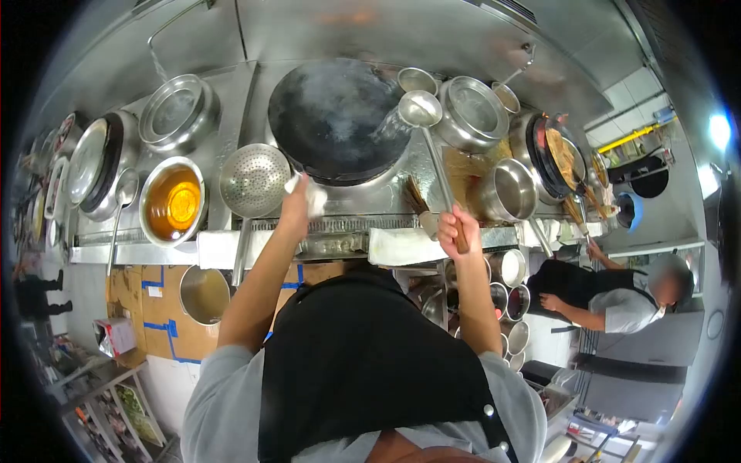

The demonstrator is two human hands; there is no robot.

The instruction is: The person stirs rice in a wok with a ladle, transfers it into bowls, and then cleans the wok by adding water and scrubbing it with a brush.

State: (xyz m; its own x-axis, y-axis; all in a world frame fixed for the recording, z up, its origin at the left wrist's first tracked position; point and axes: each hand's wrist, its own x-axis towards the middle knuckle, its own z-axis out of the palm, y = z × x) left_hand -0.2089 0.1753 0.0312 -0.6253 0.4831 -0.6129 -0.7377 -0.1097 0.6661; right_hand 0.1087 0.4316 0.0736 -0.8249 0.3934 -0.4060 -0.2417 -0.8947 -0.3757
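Observation:
My right hand is closed round the wooden end of a long ladle. Its metal bowl is over the right rim of a large black wok, and a splash of clear liquid shows beside the bowl. Pale steam drifts above the wok. My left hand grips a folded white cloth at the wok's near left edge; whether it also grasps the rim is hidden. Just left of that hand lies a perforated strainer, its handle pointing toward me. A bamboo brush rests right of the wok.
A bowl of amber oil and lidded-looking metal pot stand at left. To the right are a water pot, a saucepan and another wok. A co-worker stands at far right. White towels line the stove's front edge.

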